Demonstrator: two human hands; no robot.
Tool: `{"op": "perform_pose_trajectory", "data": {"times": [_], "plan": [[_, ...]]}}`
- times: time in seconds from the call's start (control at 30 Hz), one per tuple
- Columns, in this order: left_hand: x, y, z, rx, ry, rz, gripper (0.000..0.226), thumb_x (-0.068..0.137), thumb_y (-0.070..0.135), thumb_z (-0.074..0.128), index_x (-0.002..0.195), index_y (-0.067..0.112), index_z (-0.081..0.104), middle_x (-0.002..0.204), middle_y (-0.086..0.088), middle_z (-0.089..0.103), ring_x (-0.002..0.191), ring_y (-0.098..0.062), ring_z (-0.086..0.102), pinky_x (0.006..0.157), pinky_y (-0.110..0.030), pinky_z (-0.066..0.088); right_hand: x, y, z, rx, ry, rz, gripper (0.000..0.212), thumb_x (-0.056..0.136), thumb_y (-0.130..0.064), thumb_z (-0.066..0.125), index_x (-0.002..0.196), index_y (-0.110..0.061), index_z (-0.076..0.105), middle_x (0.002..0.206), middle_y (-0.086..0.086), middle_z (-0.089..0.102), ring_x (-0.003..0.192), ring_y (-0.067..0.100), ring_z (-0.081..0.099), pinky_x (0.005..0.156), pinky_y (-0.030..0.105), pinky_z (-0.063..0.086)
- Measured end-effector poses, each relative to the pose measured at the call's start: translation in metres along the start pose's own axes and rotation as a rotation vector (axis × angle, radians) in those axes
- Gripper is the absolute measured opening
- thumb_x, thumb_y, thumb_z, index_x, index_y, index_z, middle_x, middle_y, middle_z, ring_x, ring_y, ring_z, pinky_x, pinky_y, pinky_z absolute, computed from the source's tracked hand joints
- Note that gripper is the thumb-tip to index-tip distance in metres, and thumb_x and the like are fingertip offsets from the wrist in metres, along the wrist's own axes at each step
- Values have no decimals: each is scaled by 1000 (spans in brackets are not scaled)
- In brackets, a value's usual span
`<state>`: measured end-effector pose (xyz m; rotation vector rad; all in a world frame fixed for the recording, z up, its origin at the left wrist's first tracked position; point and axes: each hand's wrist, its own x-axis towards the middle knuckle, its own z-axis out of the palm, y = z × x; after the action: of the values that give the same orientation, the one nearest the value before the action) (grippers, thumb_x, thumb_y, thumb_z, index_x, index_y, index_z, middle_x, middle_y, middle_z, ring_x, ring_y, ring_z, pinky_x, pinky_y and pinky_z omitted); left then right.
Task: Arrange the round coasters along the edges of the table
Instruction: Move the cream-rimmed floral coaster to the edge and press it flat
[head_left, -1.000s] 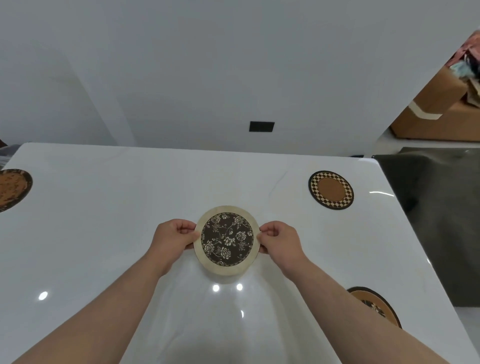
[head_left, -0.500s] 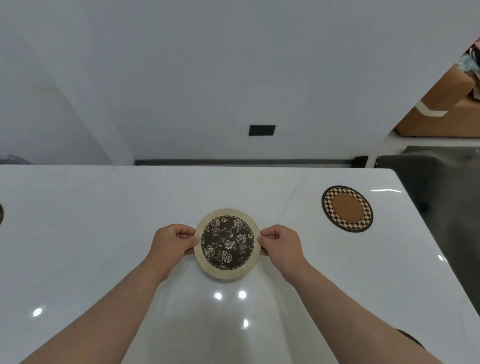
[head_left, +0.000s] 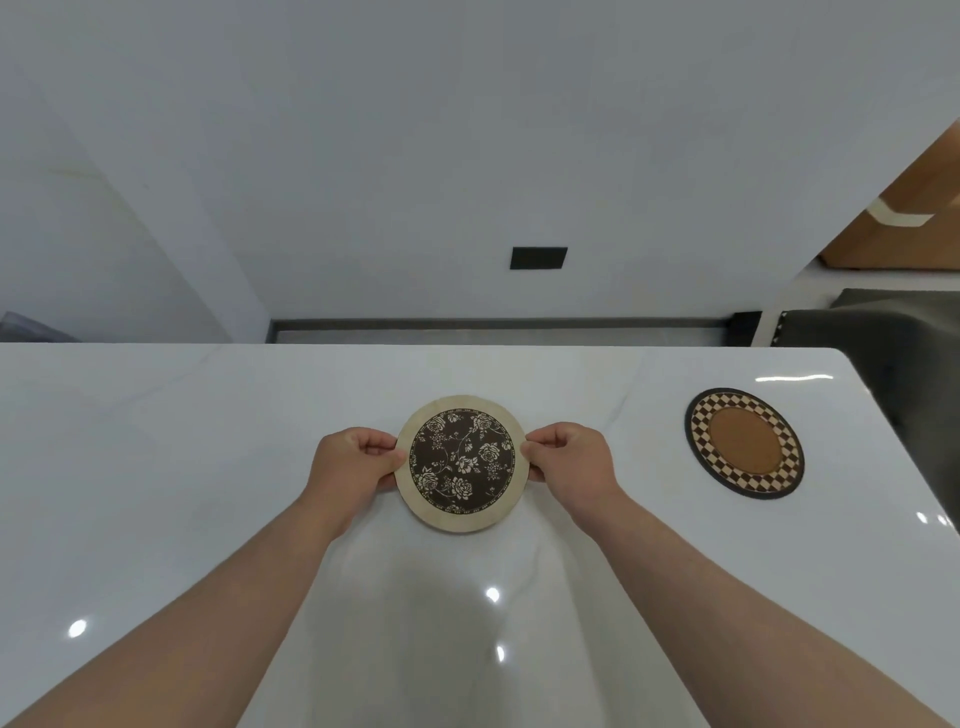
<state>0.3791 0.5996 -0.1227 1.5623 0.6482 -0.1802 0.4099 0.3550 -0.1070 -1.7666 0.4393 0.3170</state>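
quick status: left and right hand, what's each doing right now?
Left hand: closed on the floral coaster, left rim.
Right hand: closed on the same coaster, right rim.

A round floral coaster (head_left: 462, 463), pale wooden rim around a dark centre with cream flowers, sits face up toward the far edge of the white table (head_left: 208, 415), pinched at its left and right rims between two hands. A checkered coaster (head_left: 744, 443), brown in the middle, lies flat near the far right corner, well apart.
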Motion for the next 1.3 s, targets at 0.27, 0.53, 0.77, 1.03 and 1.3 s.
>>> {"op": "perform_pose_trajectory", "data": {"times": [0.27, 0.53, 0.77, 1.03, 1.3], "plan": [[6, 0, -2, 19, -1, -14, 10, 78, -7, 71, 83, -1, 66, 84, -21, 70, 71, -26, 70, 64, -33, 62, 5, 1, 7, -59, -3, 6, 10, 80, -1, 69, 73, -8, 72, 68, 10, 71, 55, 19, 63, 69, 37, 58], [20, -2, -1, 126, 3, 54, 11, 79, -2, 72, 81, 8, 68, 76, -11, 69, 71, -24, 68, 59, -24, 59, 20, 9, 18, -143, 5, -15, 10, 80, -2, 66, 73, -8, 72, 72, 5, 71, 56, 15, 64, 57, 25, 55], [10, -20, -19, 1078, -45, 514, 86, 68, 62, 66, 140, 19, 45, 147, 0, 40, 140, -20, 28, 117, -36, 22, 19, 26, 5, -874, -81, -507, 57, 75, -50, 61, 119, -14, 62, 120, 0, 60, 115, 16, 50, 105, 35, 35], [13, -43, -25, 1290, -72, 573, 116, 61, 84, 44, 153, 22, 10, 162, 4, 0, 148, -10, -9, 118, -33, -11, 22, 55, -3, -1165, -191, -655, 112, 66, -79, 50, 151, -13, 18, 161, 6, 14, 150, 21, 3, 122, 40, -2], [10, -40, -24, 1305, -61, 589, 111, 63, 85, 41, 151, 26, 11, 162, 5, 2, 148, -11, -7, 119, -35, -9, 23, 53, -1, -1155, -164, -644, 102, 67, -83, 46, 151, -30, 21, 161, 5, 16, 149, 21, 5, 121, 36, -5]]}}
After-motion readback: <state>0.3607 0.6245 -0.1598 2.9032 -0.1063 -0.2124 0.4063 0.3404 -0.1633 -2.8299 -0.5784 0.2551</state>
